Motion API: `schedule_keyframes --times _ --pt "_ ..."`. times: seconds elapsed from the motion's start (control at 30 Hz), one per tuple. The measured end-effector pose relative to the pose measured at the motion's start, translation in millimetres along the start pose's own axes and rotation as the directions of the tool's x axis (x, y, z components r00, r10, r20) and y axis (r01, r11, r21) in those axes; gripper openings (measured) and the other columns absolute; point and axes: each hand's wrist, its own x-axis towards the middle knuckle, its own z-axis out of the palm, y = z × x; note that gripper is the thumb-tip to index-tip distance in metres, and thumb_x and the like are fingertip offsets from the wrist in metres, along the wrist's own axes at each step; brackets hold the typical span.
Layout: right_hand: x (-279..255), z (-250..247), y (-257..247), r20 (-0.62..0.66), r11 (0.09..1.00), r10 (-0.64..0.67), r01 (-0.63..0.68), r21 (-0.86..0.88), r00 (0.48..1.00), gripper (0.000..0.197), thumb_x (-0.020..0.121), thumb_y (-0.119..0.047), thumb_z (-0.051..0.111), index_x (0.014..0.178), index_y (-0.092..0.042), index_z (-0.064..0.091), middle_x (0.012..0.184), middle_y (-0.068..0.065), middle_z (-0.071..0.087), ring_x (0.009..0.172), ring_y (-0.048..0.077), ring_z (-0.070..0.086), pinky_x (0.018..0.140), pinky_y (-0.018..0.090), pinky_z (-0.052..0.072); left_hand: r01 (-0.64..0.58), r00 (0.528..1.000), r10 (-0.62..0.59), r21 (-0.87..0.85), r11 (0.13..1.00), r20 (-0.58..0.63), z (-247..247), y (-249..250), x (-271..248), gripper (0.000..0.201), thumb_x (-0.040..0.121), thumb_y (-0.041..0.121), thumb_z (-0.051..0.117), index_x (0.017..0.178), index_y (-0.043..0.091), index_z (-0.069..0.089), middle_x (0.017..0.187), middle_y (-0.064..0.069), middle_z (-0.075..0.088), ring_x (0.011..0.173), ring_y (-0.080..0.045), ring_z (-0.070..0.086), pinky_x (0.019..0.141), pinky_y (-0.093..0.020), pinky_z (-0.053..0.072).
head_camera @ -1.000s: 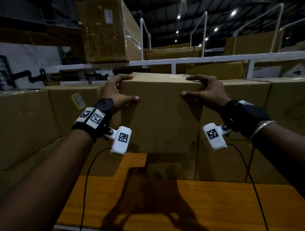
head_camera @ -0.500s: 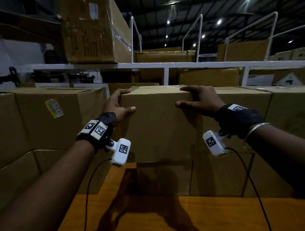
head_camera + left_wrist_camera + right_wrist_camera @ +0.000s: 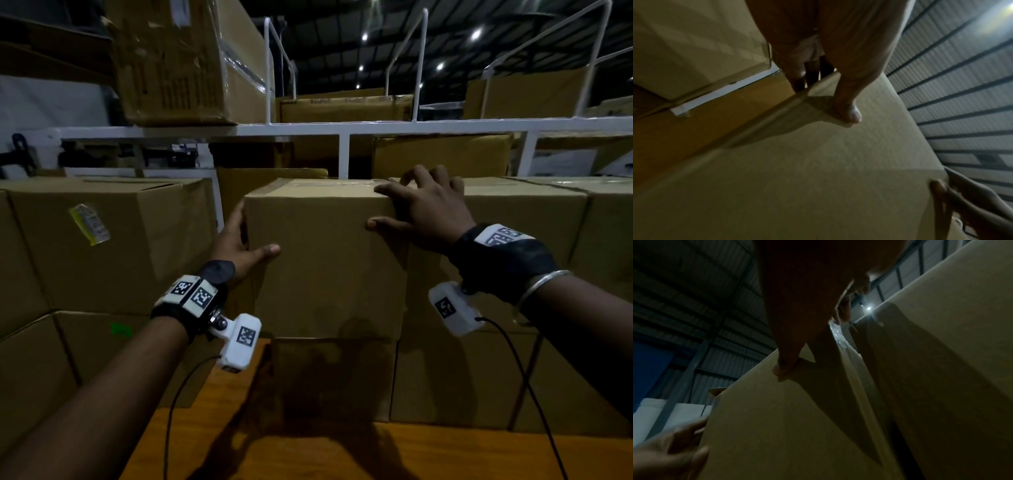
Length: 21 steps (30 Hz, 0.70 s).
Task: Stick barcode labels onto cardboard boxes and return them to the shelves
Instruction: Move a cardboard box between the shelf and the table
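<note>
While the plain brown cardboard box [image 3: 325,260] sits up in the stacked row on the shelf, atop another carton and above the orange wooden board [image 3: 308,452], the left hand [image 3: 239,246] clamps its left edge, thumb flat on the front, fingers round the side. The right hand [image 3: 421,209] grips the top right corner, fingers spread over the taped top, thumb on the front; a yellowish label [image 3: 89,224], seemingly crumpled, clings to the neighbouring left carton [image 3: 137,246]

The cardboard box [image 3: 325,260] between the hands is matt brown card, with a glossy clear tape strip [image 3: 329,183] along its top; the shelf frame [image 3: 376,127] looks like white painted metal; the surface below [image 3: 342,455] is smooth orange wood with a slight shine; the bangle [image 3: 541,286] is shiny metal.
</note>
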Motion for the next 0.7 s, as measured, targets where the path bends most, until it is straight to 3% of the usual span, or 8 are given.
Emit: schedule_keyframes --times 0.1,0.17,0.27,0.4,0.5,0.6,0.7 --pt "0.0 6.0 4.6 0.018 0.999 0.011 -0.012 0.039 1.0 0.086 0.075 -0.089 0.033 0.145 -0.039 0.039 0.139 0.008 0.043 0.128 0.033 0.036 0.105 0.051 0.026 0.109 0.993 -0.112 0.074 0.991 0.032 10.8 -20.9 -11.4 0.096 0.07 0.027 0.084 0.149 0.03 0.029 0.143 -0.001 0.049 0.127 -0.022 0.049 0.103 -0.04 0.044" --pt "-0.8 9.4 6.7 0.031 0.998 0.002 -0.004 0.059 1.0 0.087 0.076 -0.085 0.049 0.147 -0.037 0.036 0.142 0.007 0.042 0.132 0.033 0.038 0.11 0.053 0.022 0.176 0.984 -0.18 0.132 0.975 0.015 19.5 -33.0 -19.3 0.085 0.075 0.029 0.081 0.147 0.026 0.036 0.141 -0.003 0.052 0.126 -0.023 0.051 0.1 -0.036 0.044" --pt "-1.3 9.6 7.3 0.034 0.997 -0.006 0.003 0.083 0.999 0.09 0.073 -0.08 0.062 0.146 -0.034 0.036 0.14 0.007 0.041 0.132 0.032 0.04 0.114 0.055 0.022 0.254 0.967 -0.255 0.181 0.95 -0.018 29.2 -43.9 -28.3 0.068 0.082 0.037 0.075 0.141 0.018 0.046 0.136 -0.007 0.056 0.123 -0.027 0.054 0.094 -0.03 0.045" --pt "0.1 9.1 8.9 0.014 0.992 0.002 -0.004 0.128 1.0 0.093 0.07 -0.078 0.066 0.146 -0.03 0.042 0.135 0.009 0.045 0.127 0.032 0.044 0.11 0.054 0.031 0.391 0.912 -0.41 0.295 0.872 0.004 34.2 -52.7 -28.1 0.063 0.083 0.048 0.07 0.13 0.009 0.055 0.128 -0.012 0.062 0.11 -0.031 0.061 0.087 -0.036 0.053" --pt "1.0 11.5 10.0 0.002 0.986 0.031 -0.031 0.164 1.0 0.093 0.07 -0.074 0.07 0.146 -0.028 0.043 0.136 0.009 0.047 0.127 0.031 0.044 0.108 0.052 0.031 0.431 0.879 -0.473 0.323 0.842 0.059 37.7 -60.5 -26.6 0.059 0.085 0.053 0.065 0.122 0.008 0.058 0.12 -0.014 0.065 0.102 -0.032 0.064 0.078 -0.034 0.053" --pt "1.2 13.6 10.4 -0.014 0.988 0.033 -0.031 0.149 0.999 0.092 0.07 -0.074 0.071 0.146 -0.028 0.044 0.138 0.009 0.048 0.128 0.032 0.044 0.106 0.05 0.032 0.477 0.855 -0.509 0.238 0.846 0.098 40.5 -66.0 -28.6 0.069 0.081 0.062 0.061 0.126 0.01 0.056 0.122 -0.013 0.064 0.104 -0.032 0.063 0.09 -0.043 0.054" --pt "2.6 13.3 11.0 -0.025 0.993 0.017 -0.014 0.114 1.0 0.092 0.071 -0.074 0.069 0.147 -0.029 0.042 0.14 0.01 0.048 0.128 0.033 0.044 0.104 0.05 0.032 0.548 0.81 -0.572 0.177 0.817 0.129 45.4 -68.5 -32.5 0.06 0.088 0.06 0.055 0.12 0.011 0.052 0.114 -0.009 0.059 0.104 -0.034 0.06 0.085 -0.044 0.052"
